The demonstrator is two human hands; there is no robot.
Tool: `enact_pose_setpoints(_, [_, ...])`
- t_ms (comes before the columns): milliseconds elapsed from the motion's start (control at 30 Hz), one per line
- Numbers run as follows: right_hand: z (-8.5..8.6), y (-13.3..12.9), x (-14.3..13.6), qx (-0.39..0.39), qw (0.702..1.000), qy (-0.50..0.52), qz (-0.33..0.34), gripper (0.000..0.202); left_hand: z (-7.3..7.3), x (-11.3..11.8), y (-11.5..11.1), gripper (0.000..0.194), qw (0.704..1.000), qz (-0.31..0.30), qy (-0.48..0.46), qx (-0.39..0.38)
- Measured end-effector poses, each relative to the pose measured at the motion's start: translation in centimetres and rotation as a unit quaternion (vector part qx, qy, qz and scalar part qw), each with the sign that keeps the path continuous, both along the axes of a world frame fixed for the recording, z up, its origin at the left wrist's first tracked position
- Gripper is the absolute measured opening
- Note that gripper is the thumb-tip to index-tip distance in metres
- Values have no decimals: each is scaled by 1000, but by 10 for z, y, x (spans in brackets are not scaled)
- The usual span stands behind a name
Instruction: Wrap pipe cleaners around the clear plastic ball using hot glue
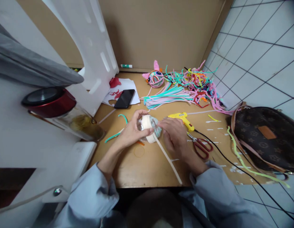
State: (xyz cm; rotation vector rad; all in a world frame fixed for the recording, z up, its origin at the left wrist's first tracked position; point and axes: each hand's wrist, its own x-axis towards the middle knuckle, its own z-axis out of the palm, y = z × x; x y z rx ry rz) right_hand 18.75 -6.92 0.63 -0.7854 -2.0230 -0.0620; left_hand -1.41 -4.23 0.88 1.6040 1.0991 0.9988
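Observation:
My left hand (pixel 134 129) is wrapped round a small clear ball partly covered with fuzzy pipe cleaner, a cream band (pixel 146 123) at the front and a pale blue-green part (pixel 157 128) on the right. From the ball a long cream pipe cleaner (pixel 169 158) hangs down towards the table's front edge. My right hand (pixel 174 134) is at the ball's right side, fingers curled and fingertips against it; what they pinch, if anything, is hidden. Just behind that hand lies a yellow glue gun (pixel 182 119). Red-handled scissors (pixel 203 147) lie to its right.
Pipe cleaners in a bundle (pixel 168 96) and a tangled heap (pixel 196 79) lie at the back, beside a finished-looking pink-eared ball figure (pixel 155 78). A phone (pixel 124 98) rests on paper. A glass bottle (pixel 82 123) stands left, a brown bag (pixel 267 136) right. The glue gun's black cord (pixel 222 155) crosses the table.

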Motion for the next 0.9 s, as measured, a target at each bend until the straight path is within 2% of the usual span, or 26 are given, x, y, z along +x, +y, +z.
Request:
enact_pose_setpoints(100, [3, -2, 0, -68, 997, -1, -26, 27, -1, 0, -1, 56, 1000, -12, 8, 14])
enact_pose_setpoints(300, [-1, -1, -3, -124, 991, -27, -50, 30, 4, 0, -5, 51, 999, -28, 22, -8])
enact_pose_setpoints(467, [-6, 1, -4, -116, 991, -36, -51, 32, 10, 1, -8, 53, 998, -37, 20, -41])
enact_pose_setpoints(900, [-7, 1, -5, -105, 992, -58, -46, 31, 9, 2, -9, 56, 999, -26, 42, -17])
